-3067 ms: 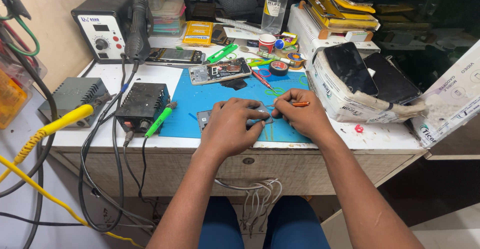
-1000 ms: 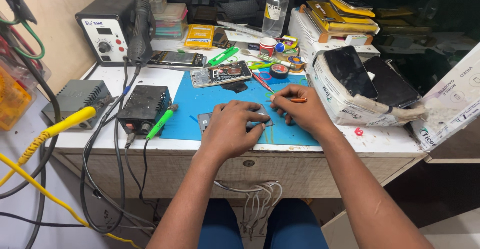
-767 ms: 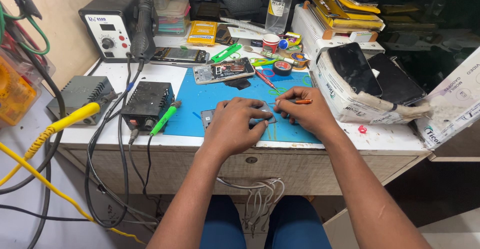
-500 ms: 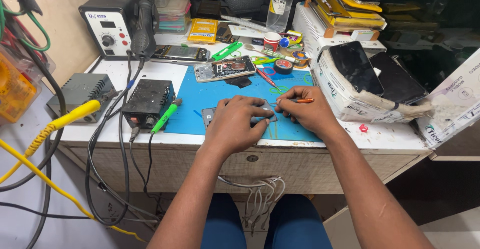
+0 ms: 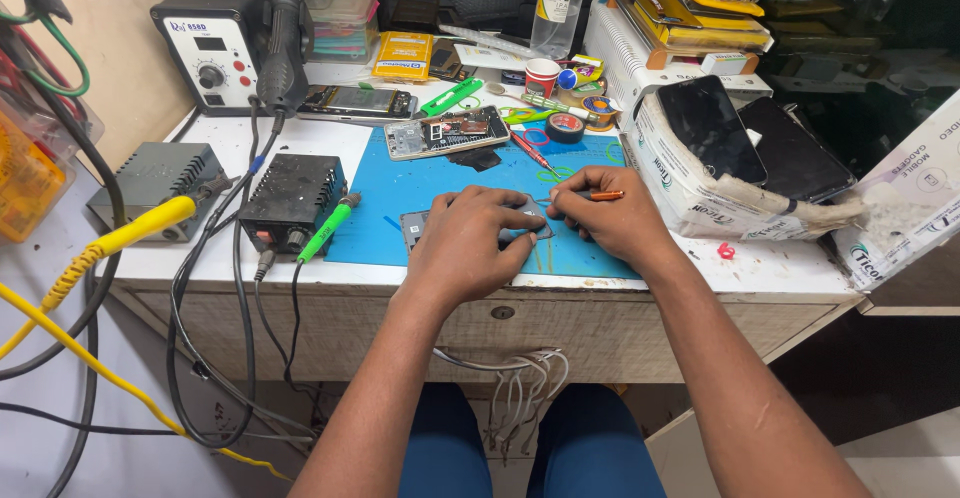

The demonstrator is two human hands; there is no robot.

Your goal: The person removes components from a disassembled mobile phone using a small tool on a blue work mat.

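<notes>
Phone (image 5: 415,226) on blue mat (image 5: 440,183), cluttered white desk (image 5: 760,268).

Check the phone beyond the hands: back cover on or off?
Off. The phone lies flat on the blue mat with its circuit boards exposed.

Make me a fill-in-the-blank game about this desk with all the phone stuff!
1. The left hand presses a phone onto a ____ mat.
2. The right hand holds a thin tool with an ____ handle.
3. The clear bottle stands at the ____ of the desk.

Missing words: blue; orange; back
</notes>
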